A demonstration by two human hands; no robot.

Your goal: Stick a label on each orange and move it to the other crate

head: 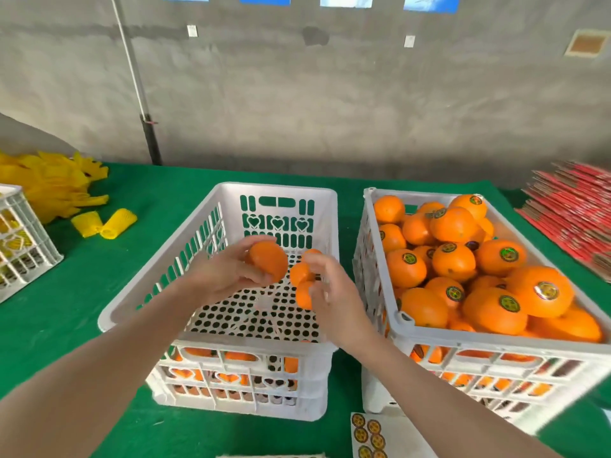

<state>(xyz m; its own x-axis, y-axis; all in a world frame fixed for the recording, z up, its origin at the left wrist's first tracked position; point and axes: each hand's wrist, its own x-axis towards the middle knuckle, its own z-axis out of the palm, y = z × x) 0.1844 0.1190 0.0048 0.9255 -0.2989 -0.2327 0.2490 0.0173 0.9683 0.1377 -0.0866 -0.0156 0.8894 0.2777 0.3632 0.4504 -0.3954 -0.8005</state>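
Orange sits in the left grip, fingers curled round it, above the white crate at centre. Right grip hangs just beside it at 3 o'clock, blurred; whether it holds anything cannot be told. Labelled oranges fill the second crate at 3 o'clock. Label sheet lies on the desk at 5 o'clock. Fruit is judged firm, round, moderately heavy, with waxy skin: cup the sides, leaving the top free for the label.
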